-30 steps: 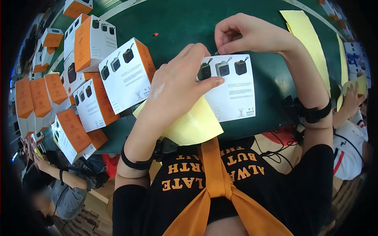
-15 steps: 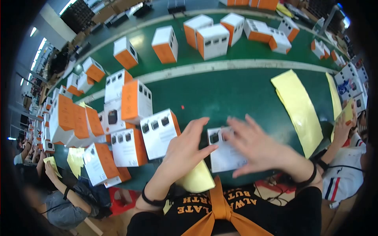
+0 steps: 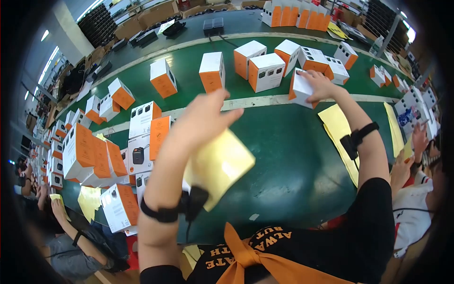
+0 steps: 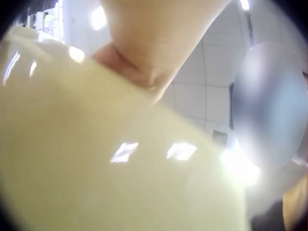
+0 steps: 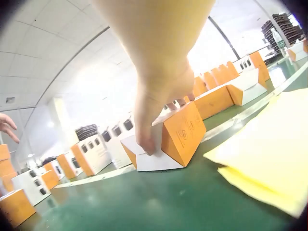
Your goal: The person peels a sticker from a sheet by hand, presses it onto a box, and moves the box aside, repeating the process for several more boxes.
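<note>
Right hand grips a box at the white strip; left hand, thumb wide, hovers near a yellow sheet.

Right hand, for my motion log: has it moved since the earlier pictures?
Yes, the right hand has moved farther out, reaching the white strip.

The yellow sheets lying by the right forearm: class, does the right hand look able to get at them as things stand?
Probably yes, once free: the right hand grips a white-and-orange box, but the yellow sheets lie close by, with nothing seen resting on them.
</note>
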`<state>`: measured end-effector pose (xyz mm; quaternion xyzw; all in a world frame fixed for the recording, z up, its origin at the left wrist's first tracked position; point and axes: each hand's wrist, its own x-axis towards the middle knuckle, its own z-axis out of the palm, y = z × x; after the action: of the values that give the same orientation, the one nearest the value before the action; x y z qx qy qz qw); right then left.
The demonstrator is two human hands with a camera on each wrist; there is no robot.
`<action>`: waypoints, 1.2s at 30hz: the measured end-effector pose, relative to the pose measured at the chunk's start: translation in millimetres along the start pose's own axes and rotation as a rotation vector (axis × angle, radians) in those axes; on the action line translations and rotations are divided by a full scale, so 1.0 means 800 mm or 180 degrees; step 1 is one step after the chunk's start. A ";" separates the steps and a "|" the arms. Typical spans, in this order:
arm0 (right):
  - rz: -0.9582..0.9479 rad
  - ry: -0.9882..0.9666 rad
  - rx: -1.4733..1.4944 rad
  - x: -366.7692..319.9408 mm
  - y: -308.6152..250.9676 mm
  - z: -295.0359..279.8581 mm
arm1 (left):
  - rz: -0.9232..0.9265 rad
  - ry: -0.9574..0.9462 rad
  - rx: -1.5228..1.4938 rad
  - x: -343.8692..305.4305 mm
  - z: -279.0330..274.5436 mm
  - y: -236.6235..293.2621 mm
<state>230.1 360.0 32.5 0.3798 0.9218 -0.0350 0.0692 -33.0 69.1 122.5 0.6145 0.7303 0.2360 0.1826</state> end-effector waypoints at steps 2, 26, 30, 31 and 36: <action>0.0029 -0.0292 -0.0167 0.037 0.027 0.001 | -0.0161 -0.0136 0.0632 0.064 0.000 -0.014; -0.1073 0.1081 0.0423 0.051 -0.125 -0.044 | -0.0293 -0.1152 -0.0449 0.051 0.020 -0.115; -0.0360 -0.0891 0.2121 -0.048 -0.149 -0.058 | -0.1215 -0.1517 -0.0943 0.059 -0.005 -0.178; -0.0638 -0.1248 0.2662 -0.069 -0.155 -0.034 | -0.1260 -0.1626 -0.1746 0.051 -0.017 -0.186; -0.0776 -0.1653 0.3815 -0.141 -0.228 0.063 | -0.1548 -0.1294 -0.1252 0.032 -0.022 -0.205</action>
<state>185.9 146.7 2.6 0.2248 0.7326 -0.6395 0.0615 -180.4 70.2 44.4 0.4106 0.7444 0.1946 0.4892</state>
